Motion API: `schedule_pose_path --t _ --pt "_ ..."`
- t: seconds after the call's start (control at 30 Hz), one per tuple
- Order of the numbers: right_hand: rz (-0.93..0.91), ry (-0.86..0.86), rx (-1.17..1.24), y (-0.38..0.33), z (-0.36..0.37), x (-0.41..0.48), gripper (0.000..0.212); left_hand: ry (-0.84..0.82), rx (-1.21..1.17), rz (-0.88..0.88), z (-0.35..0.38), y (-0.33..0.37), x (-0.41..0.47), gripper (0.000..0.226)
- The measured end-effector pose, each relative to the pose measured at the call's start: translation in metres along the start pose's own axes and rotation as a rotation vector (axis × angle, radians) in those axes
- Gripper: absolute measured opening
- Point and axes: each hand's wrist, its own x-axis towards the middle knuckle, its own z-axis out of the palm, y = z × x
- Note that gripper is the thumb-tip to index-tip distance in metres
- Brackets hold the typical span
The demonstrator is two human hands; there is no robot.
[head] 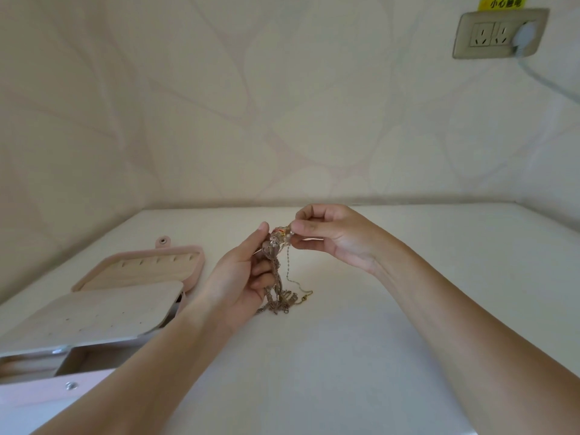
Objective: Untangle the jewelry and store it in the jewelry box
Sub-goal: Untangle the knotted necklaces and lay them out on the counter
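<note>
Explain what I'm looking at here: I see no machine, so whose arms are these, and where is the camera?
There is no machine. One camera, worn on a person's head, looks forward and down at their two bare hands. The left hand holds a tangle of jewelry chains in its grip. The right hand pinches the tangle's beaded top end. The chains' lower ends reach the white table. At the left lies the open pink jewelry box. A wall socket sits at the upper right.
</note>
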Motion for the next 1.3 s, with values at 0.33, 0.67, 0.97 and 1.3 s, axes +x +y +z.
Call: schedule_pose_path --t 0.33,0.67,0.97,1.3 --pt "-0.024 -0.009 0.142 -0.004 0.009 -0.002 0.012 -0.031 0.16 0.037 0.0 0.004 -0.005 0.034" --pt "-0.05 0.109 0.262 -0.009 0.007 -0.001 0.012 -0.028 0.497 0.12 -0.006 -0.007 -0.001 0.012" --pt "-0.084 -0.003 0.499 -0.013 0.002 -0.003 0.01 -0.069 0.343 0.127 -0.007 -0.004 0.0 0.015" --pt "-0.038 -0.187 0.231 -0.018 0.002 -0.01 0.034 -0.154 0.335 0.033 -0.004 -0.007 -0.003 0.032"
